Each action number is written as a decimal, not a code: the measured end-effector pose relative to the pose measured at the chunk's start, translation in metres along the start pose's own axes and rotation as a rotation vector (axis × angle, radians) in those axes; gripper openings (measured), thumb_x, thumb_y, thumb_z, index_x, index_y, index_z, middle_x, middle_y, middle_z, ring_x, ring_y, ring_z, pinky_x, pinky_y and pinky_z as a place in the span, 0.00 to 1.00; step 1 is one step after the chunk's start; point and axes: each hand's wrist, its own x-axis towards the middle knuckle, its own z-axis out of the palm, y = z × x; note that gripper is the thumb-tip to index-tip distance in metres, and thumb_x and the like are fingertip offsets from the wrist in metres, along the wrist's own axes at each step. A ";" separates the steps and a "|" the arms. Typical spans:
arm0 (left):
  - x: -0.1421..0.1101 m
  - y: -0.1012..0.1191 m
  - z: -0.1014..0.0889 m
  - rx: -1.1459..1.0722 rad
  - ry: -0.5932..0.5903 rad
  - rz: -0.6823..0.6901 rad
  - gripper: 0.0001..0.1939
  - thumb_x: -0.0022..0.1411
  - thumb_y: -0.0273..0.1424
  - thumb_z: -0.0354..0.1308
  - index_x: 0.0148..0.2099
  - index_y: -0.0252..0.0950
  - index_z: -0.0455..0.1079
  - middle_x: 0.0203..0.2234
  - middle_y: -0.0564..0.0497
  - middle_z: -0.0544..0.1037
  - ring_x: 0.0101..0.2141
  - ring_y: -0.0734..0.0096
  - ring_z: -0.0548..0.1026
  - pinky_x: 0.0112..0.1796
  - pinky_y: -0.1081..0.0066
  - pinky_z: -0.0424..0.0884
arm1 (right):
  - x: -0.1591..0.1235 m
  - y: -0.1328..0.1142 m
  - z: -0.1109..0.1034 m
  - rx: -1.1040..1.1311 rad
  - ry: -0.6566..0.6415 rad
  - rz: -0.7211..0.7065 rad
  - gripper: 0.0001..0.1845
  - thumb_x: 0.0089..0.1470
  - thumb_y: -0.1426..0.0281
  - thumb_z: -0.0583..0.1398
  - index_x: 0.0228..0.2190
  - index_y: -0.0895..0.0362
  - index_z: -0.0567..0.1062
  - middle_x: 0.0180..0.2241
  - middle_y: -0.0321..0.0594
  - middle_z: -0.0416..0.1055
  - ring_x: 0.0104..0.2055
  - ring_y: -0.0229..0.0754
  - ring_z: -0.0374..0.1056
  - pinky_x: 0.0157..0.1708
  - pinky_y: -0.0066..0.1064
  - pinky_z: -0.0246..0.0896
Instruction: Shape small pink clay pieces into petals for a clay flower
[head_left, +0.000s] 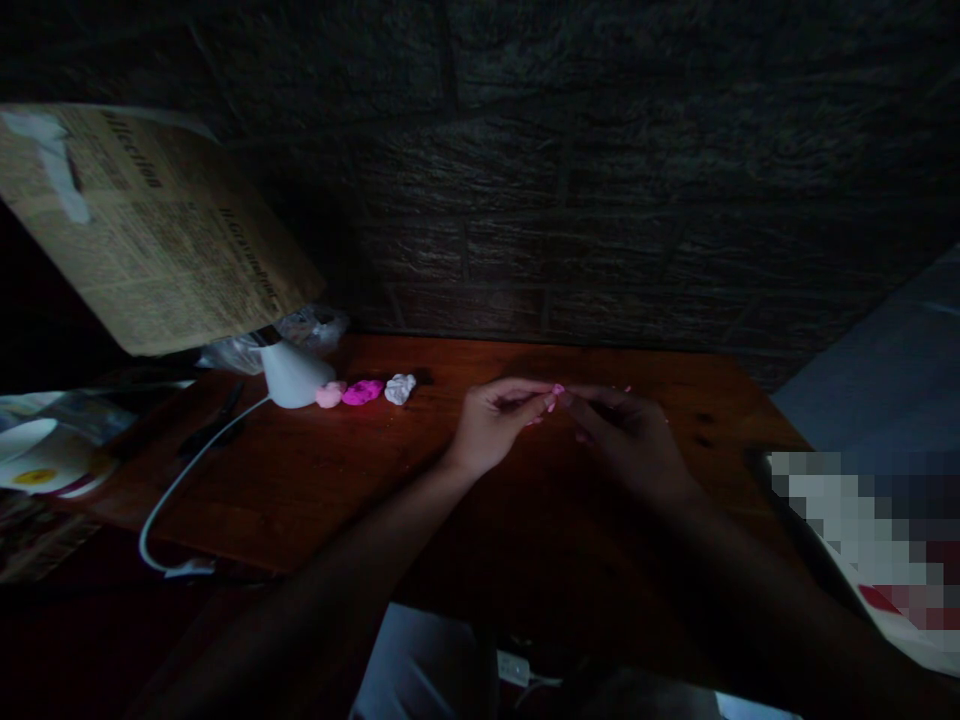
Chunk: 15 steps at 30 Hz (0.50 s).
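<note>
My left hand (495,425) and my right hand (626,440) meet over the middle of a reddish wooden table (315,480), fingertips pinched together. Between the fingertips sits something tiny and pink; the dim light keeps me from naming it. Both hands hover just above the tabletop. To the left of them lie three small lumps in a row: a pale pink lump (330,394), a bright magenta lump (363,392) and a white lump (400,388).
A white lamp base (291,377) with a white cable (180,480) stands at the back left, beside crumpled plastic (315,328). A newspaper sheet (150,230) hangs over the left. A white dish (37,460) lies far left. A dark brick wall (600,200) closes the back.
</note>
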 end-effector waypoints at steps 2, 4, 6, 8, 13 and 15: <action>0.000 0.000 0.000 0.001 0.008 0.010 0.11 0.54 0.36 0.71 0.39 0.35 0.81 0.31 0.48 0.84 0.29 0.73 0.80 0.33 0.72 0.76 | 0.000 0.000 0.001 0.014 0.009 0.002 0.20 0.49 0.53 0.69 0.36 0.56 0.85 0.21 0.36 0.76 0.22 0.37 0.66 0.25 0.29 0.61; 0.000 -0.001 0.000 0.009 0.012 0.016 0.10 0.55 0.35 0.71 0.38 0.35 0.81 0.31 0.48 0.84 0.30 0.73 0.80 0.33 0.72 0.75 | 0.000 0.000 0.001 0.032 0.019 0.001 0.19 0.49 0.53 0.69 0.35 0.56 0.85 0.24 0.38 0.78 0.23 0.37 0.67 0.25 0.29 0.62; 0.000 -0.001 0.000 0.024 0.015 0.020 0.10 0.56 0.34 0.70 0.39 0.36 0.81 0.32 0.48 0.85 0.31 0.72 0.80 0.32 0.72 0.75 | 0.000 0.000 0.002 0.046 0.030 0.000 0.19 0.48 0.53 0.70 0.34 0.55 0.85 0.28 0.40 0.80 0.23 0.37 0.68 0.25 0.29 0.64; 0.000 0.000 0.000 0.037 0.016 0.026 0.09 0.56 0.34 0.69 0.39 0.36 0.81 0.33 0.47 0.85 0.32 0.70 0.81 0.32 0.72 0.75 | 0.001 -0.001 0.002 0.043 0.039 -0.003 0.19 0.47 0.53 0.70 0.33 0.55 0.84 0.29 0.40 0.81 0.23 0.37 0.68 0.26 0.30 0.64; 0.000 0.000 0.001 0.029 0.038 0.056 0.08 0.56 0.32 0.69 0.38 0.35 0.80 0.35 0.46 0.85 0.36 0.67 0.82 0.36 0.68 0.78 | 0.001 -0.001 0.002 0.033 0.047 -0.009 0.19 0.47 0.52 0.70 0.32 0.55 0.85 0.30 0.41 0.82 0.24 0.37 0.69 0.26 0.30 0.65; -0.001 0.000 0.002 0.026 0.048 0.060 0.08 0.55 0.33 0.70 0.37 0.35 0.80 0.34 0.46 0.85 0.36 0.67 0.82 0.38 0.67 0.79 | 0.000 -0.001 0.003 0.032 0.048 -0.004 0.20 0.47 0.52 0.70 0.32 0.55 0.85 0.31 0.42 0.82 0.24 0.37 0.69 0.26 0.30 0.66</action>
